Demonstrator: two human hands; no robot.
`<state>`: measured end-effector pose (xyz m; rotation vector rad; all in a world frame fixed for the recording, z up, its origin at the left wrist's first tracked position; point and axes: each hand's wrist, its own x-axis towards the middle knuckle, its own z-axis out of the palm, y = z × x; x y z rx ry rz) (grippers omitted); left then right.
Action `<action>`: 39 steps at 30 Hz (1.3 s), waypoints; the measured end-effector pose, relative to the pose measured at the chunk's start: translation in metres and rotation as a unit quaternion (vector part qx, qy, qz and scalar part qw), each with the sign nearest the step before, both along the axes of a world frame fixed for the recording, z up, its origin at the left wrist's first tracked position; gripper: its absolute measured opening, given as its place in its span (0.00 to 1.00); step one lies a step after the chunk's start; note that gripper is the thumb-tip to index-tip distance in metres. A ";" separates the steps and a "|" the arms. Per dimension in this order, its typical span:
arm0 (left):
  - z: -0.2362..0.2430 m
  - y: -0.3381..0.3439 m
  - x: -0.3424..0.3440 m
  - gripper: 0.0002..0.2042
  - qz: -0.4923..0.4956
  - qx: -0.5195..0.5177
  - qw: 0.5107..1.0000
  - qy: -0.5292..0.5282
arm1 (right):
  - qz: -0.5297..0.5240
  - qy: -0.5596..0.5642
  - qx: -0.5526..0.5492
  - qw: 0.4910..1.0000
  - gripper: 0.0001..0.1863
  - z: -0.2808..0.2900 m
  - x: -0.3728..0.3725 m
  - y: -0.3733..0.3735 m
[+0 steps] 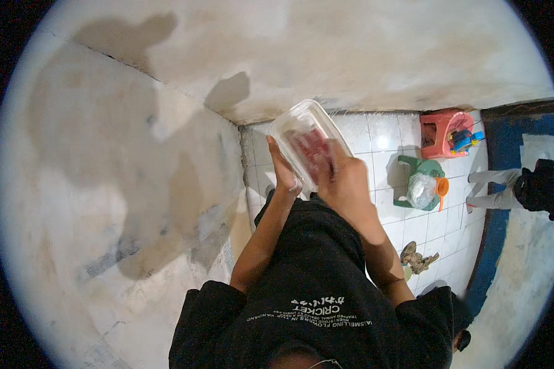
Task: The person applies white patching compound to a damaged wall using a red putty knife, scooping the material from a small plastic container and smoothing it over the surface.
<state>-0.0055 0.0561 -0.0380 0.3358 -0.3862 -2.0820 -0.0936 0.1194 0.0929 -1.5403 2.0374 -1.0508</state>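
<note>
The black sleeves (314, 289) rise to both hands: left hand (284, 172) grips the clear container (306, 142) from its left, long axis running up-left; right hand (346, 181) fingers clasp its lower right end.

Your hands hold a clear plastic container (308, 138) with red and pink contents at twelve o'clock. Your sweatshirt (314, 289) is black with white print. The floor tiles (381, 132) are white; at two o'clock sits a red stool (440, 132), below it a green jug (421, 178) with an orange handle.
</note>
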 end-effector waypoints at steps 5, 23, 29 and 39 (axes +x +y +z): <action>0.017 0.018 -0.029 0.27 0.068 0.137 0.987 -0.055 | 0.061 0.071 0.048 0.994 0.15 -0.020 -0.029 0.003; 0.025 0.038 -0.056 0.38 0.156 0.152 0.969 -0.115 | 0.139 0.105 -0.025 0.984 0.13 -0.038 -0.060 0.004; 0.022 0.046 -0.059 0.37 0.145 0.159 0.966 -0.141 | 0.144 0.109 -0.118 0.976 0.13 -0.028 -0.068 0.014; 0.033 0.052 -0.065 0.38 0.155 0.091 0.962 -0.207 | 0.115 0.015 0.025 0.993 0.11 0.003 -0.094 0.003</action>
